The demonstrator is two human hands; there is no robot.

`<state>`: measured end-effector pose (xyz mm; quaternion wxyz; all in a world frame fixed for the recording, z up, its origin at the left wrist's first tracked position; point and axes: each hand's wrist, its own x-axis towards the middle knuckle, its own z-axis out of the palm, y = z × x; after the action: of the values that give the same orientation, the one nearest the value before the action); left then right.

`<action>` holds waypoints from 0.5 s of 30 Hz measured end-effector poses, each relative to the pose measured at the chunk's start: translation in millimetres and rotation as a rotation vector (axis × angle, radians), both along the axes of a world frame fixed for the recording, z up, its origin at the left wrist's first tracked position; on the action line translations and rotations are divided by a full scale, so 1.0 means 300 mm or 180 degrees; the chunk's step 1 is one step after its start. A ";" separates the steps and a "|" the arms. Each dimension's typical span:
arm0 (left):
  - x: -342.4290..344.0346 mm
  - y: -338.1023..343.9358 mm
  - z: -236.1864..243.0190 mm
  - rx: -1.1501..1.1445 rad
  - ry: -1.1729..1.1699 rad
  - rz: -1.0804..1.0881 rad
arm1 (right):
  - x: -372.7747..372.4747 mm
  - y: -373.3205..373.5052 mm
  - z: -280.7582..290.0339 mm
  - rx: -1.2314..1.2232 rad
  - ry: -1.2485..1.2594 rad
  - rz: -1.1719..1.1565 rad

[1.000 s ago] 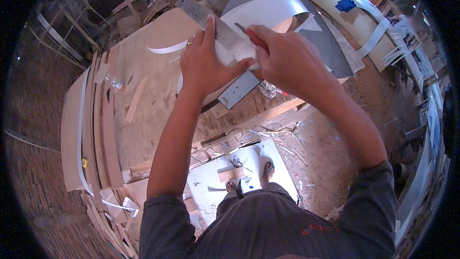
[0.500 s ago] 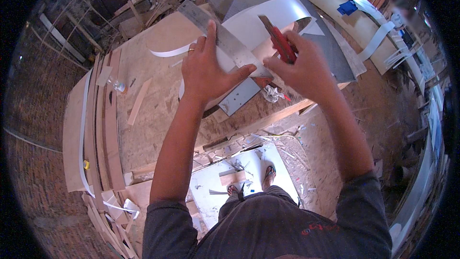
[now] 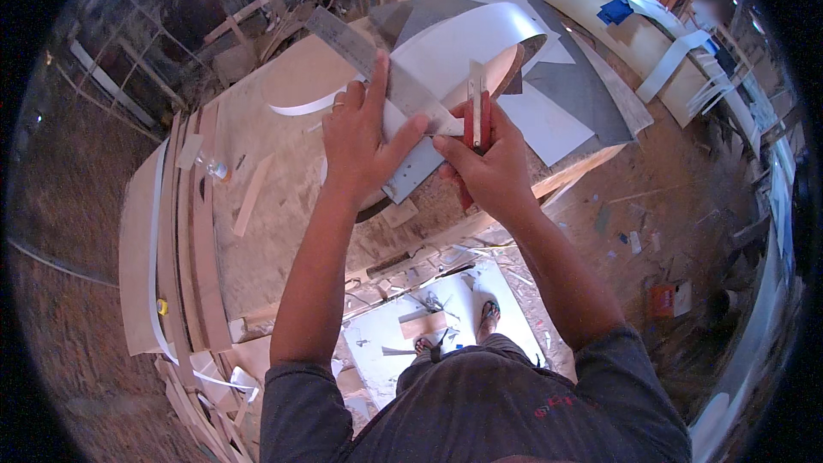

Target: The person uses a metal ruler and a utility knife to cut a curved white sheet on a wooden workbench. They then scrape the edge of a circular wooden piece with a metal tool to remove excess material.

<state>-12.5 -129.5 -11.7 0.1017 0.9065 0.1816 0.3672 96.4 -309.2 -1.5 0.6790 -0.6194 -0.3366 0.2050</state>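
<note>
Right hand (image 3: 493, 167) has come in to the near end of the ruler (image 3: 411, 90) over the last half second; knife (image 3: 478, 116) has swung from leaning left to about upright, tip pointing far. Left hand (image 3: 360, 141) is roughly where it was, spread flat on the ruler, bracing, not gripping. Right is closed round the knife's red handle.

Risks, biggest item first:
- Curled sheet (image 3: 480, 26) could spring or drag the work: loop stands up on the far side, nothing visible pinning it.
- Ruler could pivot: one hand braces it, far end pokes out beyond the fingers.
- Knife could skid into the left thumb, which sits just left of it near the ruler's end. Can't tell how much blade is out.

Bench (image 3: 291, 180): scuffed bare wood. Grey sheet (image 3: 591, 94) far right, planks (image 3: 176, 223) along the left edge, flat white sheet (image 3: 553, 124) right of the right hand, grey plate (image 3: 416, 169) by the ruler's near side, bottle (image 3: 216, 167) left.

Room: littered floor (image 3: 591, 231), white board (image 3: 514, 317) underfoot, red-and-white box (image 3: 669, 300) right, blue cloth (image 3: 615, 10) far right.
</note>
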 end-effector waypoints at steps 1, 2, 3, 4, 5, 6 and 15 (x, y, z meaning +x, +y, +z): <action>-0.007 -0.016 0.003 0.0033 0.0075 -0.0038 | 0.002 0.011 -0.007 0.0031 -0.0025 -0.0021; -0.014 -0.030 0.007 0.0066 0.0150 -0.0074 | 0.003 0.020 -0.015 0.0102 0.0001 -0.0017; -0.021 -0.039 0.014 0.0083 0.0139 -0.0105 | 0.004 0.029 -0.024 0.0174 0.0027 -0.0012; -0.028 -0.052 0.019 0.0088 0.0120 -0.0135 | 0.005 0.032 -0.035 0.0234 0.0045 -0.0005; -0.034 -0.062 0.022 0.0093 0.0102 -0.0165 | 0.008 0.035 -0.049 0.0272 -0.0272 -0.0121; -0.038 -0.067 0.017 0.0121 0.0065 -0.0164 | 0.010 0.039 -0.065 0.0307 -0.0589 -0.0238; -0.044 -0.090 -0.017 0.0389 -0.0137 -0.0290 | -0.011 0.008 -0.087 0.0402 -0.0333 -0.0417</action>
<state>-25.7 -156.5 -16.9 0.0666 0.9103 0.1151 0.3921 93.2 -306.7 -27.7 0.7101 -0.6058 -0.3427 0.1060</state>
